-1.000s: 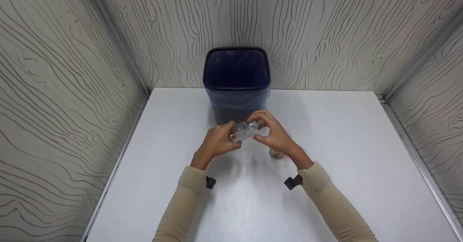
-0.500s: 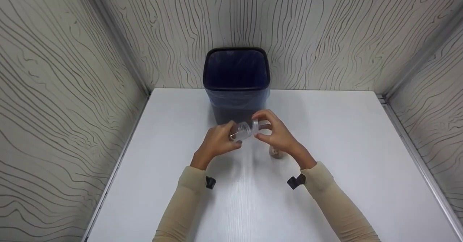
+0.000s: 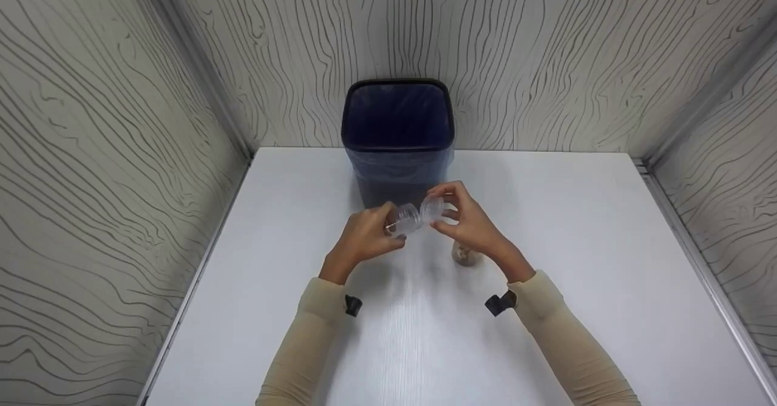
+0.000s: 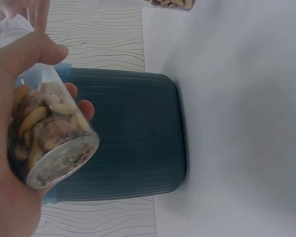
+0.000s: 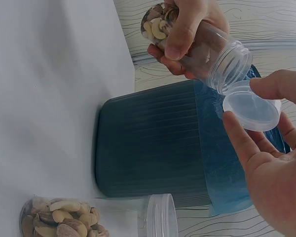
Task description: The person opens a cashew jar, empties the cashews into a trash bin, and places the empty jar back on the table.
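Observation:
My left hand (image 3: 365, 234) grips a clear plastic jar (image 5: 207, 49) partly filled with mixed nuts, held tilted with its threaded mouth toward the right hand. In the left wrist view the nuts (image 4: 42, 116) lie at the jar's base. With thumb and fingers my right hand (image 3: 468, 224) pinches a translucent screw lid (image 5: 252, 107), off the jar and right at its rim. Below the right hand stands a second jar of nuts (image 5: 84, 217), its lid (image 5: 160, 217) on; in the head view the forearm partly covers it.
Just beyond the hands stands a dark bin (image 3: 397, 178) with a blue liner (image 5: 219, 153) over its rim, against the back wall. The white table (image 3: 291, 212) is bounded by patterned panels (image 3: 109, 151) at the back and sides.
The right hand has drawn the lid off the jar's mouth, moved slightly right and turned the lid so its face shows. The left hand and its jar have stayed nearly still.

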Available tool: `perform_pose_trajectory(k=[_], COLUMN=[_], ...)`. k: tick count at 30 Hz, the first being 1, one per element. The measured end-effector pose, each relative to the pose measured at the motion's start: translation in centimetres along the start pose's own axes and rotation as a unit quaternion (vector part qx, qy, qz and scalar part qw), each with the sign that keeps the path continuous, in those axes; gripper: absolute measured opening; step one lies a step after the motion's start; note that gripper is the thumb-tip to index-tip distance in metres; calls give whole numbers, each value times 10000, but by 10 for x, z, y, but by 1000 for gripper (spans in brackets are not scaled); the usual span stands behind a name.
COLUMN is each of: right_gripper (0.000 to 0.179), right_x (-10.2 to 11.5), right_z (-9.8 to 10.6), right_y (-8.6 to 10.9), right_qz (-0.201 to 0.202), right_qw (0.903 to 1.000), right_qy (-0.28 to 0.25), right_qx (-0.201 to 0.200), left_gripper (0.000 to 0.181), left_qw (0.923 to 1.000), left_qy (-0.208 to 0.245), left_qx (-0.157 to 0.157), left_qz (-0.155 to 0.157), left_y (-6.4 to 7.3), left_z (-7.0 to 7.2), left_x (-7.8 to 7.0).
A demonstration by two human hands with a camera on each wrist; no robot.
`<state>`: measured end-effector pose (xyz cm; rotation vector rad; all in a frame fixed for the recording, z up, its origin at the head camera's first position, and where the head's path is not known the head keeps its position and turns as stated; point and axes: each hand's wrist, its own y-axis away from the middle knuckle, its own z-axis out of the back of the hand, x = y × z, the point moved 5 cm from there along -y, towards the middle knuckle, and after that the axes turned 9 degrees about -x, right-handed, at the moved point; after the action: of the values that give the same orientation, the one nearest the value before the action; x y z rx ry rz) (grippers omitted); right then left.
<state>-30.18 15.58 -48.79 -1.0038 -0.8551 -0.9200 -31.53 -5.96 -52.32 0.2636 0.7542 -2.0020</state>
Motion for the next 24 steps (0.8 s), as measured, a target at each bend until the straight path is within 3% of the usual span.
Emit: perform_pose_trajectory(k=[11, 24], right_gripper=[72, 60], right_x=[-3, -5], right_z=[4, 11], right_y=[-1, -1], right_qz=[-214, -324], right_qw=[9995, 9964], right_qy=[184, 722], right_qx=[-108, -314], left_gripper=[35, 34], left_qw=[10000, 9999], left_qy=[5, -117], left_qx=[-12, -77], left_qz=[17, 9], left_y=[0, -1], left_z=[2, 2], left_x=[-3, -2])
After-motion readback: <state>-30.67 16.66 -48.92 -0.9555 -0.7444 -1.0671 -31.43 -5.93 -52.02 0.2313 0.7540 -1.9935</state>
